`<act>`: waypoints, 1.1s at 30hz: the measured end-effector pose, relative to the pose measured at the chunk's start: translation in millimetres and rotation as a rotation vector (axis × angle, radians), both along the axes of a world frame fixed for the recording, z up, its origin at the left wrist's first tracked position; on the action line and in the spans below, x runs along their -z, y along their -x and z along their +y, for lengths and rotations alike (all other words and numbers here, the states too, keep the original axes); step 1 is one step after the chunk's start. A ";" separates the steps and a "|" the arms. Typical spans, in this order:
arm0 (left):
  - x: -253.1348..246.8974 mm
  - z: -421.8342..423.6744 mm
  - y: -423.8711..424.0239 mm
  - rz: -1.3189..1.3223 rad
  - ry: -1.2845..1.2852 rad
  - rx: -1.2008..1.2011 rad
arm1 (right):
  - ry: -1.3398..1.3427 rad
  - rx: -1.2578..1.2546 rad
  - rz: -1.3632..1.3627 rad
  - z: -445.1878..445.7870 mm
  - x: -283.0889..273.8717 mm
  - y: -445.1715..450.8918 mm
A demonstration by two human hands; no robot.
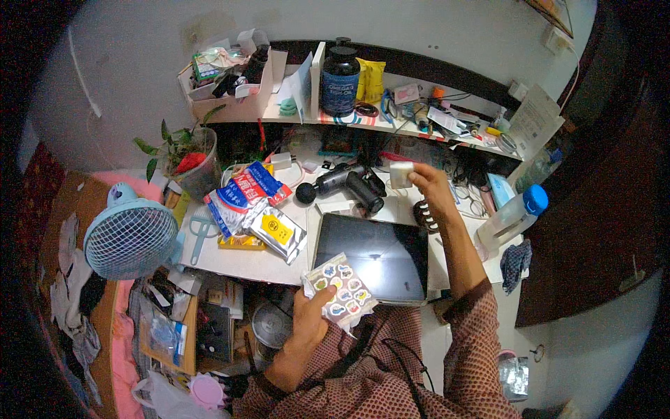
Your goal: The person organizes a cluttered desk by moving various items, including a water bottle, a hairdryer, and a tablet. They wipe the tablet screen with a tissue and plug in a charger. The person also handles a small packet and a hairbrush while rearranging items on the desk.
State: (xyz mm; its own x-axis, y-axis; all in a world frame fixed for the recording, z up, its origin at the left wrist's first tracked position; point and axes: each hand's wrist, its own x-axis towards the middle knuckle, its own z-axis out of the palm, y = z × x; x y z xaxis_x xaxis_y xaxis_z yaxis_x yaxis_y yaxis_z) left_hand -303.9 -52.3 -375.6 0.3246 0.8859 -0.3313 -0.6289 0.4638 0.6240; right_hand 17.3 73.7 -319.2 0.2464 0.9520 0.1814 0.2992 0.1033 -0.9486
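Note:
My left hand (pixel 310 313) grips a stack of sticker sheets (pixel 344 287) above my lap, its thumb lying across the top sheet. Round cartoon stickers cover that sheet. Out over the desk, my right hand (pixel 432 183) pinches a small whitish block (pixel 401 174), perhaps a small box, by its right side. A dark tablet or closed laptop (pixel 372 256) lies flat between my arms and reflects a ceiling light. Just behind it rests a black massage gun (pixel 349 186). A dark claw hair clip (pixel 425 216) sits below my right wrist.
A blue desk fan (pixel 131 233) stands at the left, near a potted plant (pixel 193 157). Snack bags (pixel 246 196) are piled on the desk's left half. A bottle with a blue cap (pixel 507 220) stands at the right. The back shelf (pixel 293 112) carries a large supplement bottle (pixel 340 81).

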 end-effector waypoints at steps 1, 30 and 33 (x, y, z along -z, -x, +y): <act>-0.9 0.7 0.1 -0.008 -0.002 0.011 | -0.065 -0.057 -0.042 -13.0 -4.6 8.7; -3.8 -6.7 18.8 -0.141 0.005 0.127 | 0.209 0.053 -0.992 18.5 27.2 105.6; -6.6 -6.1 18.2 -0.141 -0.012 0.136 | 0.116 0.030 -0.969 27.1 36.1 84.4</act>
